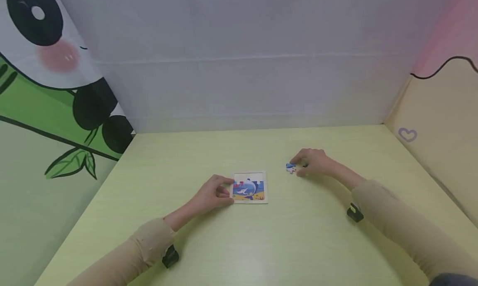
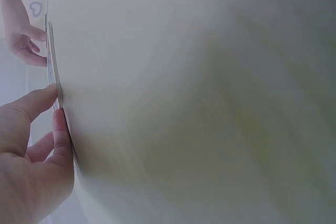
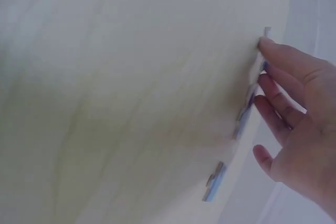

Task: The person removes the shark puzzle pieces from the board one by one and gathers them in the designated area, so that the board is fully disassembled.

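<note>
A small square jigsaw puzzle tray (image 1: 267,188) with a white rim lies on the table. Its lower part shows a dolphin in blue water above an orange seabed; a white strip shows along the top. My left hand (image 1: 212,192) holds the tray by its left side, thumb at the lower corner and forefinger at the upper one. To the right, my right hand (image 1: 315,162) pinches a blue and white puzzle piece (image 1: 290,168) at the tabletop between forefinger and thumb. In the right wrist view, another puzzle piece (image 3: 214,182) lies beside that hand, and more pieces sit under its fingers.
The pale wooden table (image 1: 209,153) ends at a white cloth backdrop (image 1: 239,86). A panda-printed panel (image 1: 59,95) stands at the left, and a cream and pink panel (image 1: 444,111) at the right. Black straps show at both sleeve cuffs.
</note>
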`<state>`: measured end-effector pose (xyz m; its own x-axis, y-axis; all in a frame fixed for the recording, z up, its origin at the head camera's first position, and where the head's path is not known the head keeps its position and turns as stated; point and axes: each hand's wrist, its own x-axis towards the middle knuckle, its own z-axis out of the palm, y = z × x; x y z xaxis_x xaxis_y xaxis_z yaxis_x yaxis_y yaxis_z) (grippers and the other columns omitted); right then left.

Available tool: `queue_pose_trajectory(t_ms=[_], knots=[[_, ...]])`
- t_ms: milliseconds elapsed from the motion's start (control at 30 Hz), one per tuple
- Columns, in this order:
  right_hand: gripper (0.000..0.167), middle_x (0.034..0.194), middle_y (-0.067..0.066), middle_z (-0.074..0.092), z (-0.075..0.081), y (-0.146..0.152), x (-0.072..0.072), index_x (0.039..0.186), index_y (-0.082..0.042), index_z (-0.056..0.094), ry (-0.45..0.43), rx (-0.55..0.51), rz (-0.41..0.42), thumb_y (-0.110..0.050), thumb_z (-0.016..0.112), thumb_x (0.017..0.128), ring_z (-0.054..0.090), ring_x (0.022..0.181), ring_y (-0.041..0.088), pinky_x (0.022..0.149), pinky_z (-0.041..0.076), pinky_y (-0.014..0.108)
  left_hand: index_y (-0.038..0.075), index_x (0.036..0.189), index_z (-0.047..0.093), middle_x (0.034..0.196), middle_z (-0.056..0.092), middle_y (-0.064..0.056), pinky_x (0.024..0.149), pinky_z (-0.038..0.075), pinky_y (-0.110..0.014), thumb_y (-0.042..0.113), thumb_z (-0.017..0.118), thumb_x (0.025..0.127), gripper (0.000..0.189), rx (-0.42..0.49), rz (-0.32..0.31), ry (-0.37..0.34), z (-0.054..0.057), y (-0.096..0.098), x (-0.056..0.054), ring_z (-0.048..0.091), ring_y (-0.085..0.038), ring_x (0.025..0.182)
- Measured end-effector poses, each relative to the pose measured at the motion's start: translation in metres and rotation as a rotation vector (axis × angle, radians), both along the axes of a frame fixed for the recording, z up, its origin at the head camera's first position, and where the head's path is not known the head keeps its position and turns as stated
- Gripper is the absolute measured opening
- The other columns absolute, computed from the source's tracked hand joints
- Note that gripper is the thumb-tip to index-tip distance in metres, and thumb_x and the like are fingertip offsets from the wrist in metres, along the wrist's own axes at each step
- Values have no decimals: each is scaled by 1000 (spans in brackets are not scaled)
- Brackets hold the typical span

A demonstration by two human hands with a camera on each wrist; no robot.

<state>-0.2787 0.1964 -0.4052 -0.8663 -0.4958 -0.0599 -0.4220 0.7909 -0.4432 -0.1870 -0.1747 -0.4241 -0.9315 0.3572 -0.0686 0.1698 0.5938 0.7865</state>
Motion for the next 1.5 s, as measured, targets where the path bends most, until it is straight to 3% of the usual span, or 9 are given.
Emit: queue_pose_trajectory(t_ms=[167, 400, 833, 1133, 1367, 1500], knots=[[42, 129, 12, 65, 2, -5, 2, 122, -14, 70, 40, 37, 15, -23, 78, 82, 56, 125, 39, 104, 28, 66, 3, 135, 57, 125, 50, -17, 80, 56, -18, 8, 79, 81, 58, 0, 3, -4, -2, 0, -1, 64, -14, 95], [42, 127, 12, 67, 3, -26, 8, 122, -10, 69, 116, -28, 49, -22, 77, 84, 58, 123, 37, 98, 37, 60, 4, 135, 58, 126, 51, -16, 80, 56, -19, 8, 80, 81, 59, -9, 10, -5, -2, 1, -1, 64, -14, 94], [46, 133, 10, 64, 10, -71, 23, 129, -10, 65, 37, -122, 65, -23, 76, 86, 55, 129, 32, 107, 41, 56, 4, 135, 58, 125, 51, -15, 79, 56, -19, 8, 80, 81, 58, 1, 7, 2, -2, 0, -2, 64, -14, 94], [47, 132, 7, 65, 2, -95, 38, 128, -13, 66, 22, -138, 79, -23, 78, 84, 56, 127, 30, 108, 37, 57, 3, 135, 58, 126, 51, -16, 79, 56, -18, 9, 80, 81, 59, 0, 24, -10, 0, 1, 1, 64, -14, 94], [47, 127, 1, 68, -11, -110, 47, 127, -15, 68, 33, -22, 132, -25, 80, 82, 61, 120, 21, 102, 48, 42, 5, 134, 58, 128, 50, -15, 79, 56, -19, 8, 79, 81, 57, 4, 19, -3, -1, 2, 1, 64, -14, 94], [46, 123, 2, 70, -9, -115, 50, 125, -14, 69, 43, -2, 149, -22, 79, 81, 63, 115, 20, 100, 49, 39, 8, 132, 61, 142, 46, -14, 82, 56, -20, 9, 77, 84, 51, -6, -31, 27, -1, 2, 1, 65, -17, 98]])
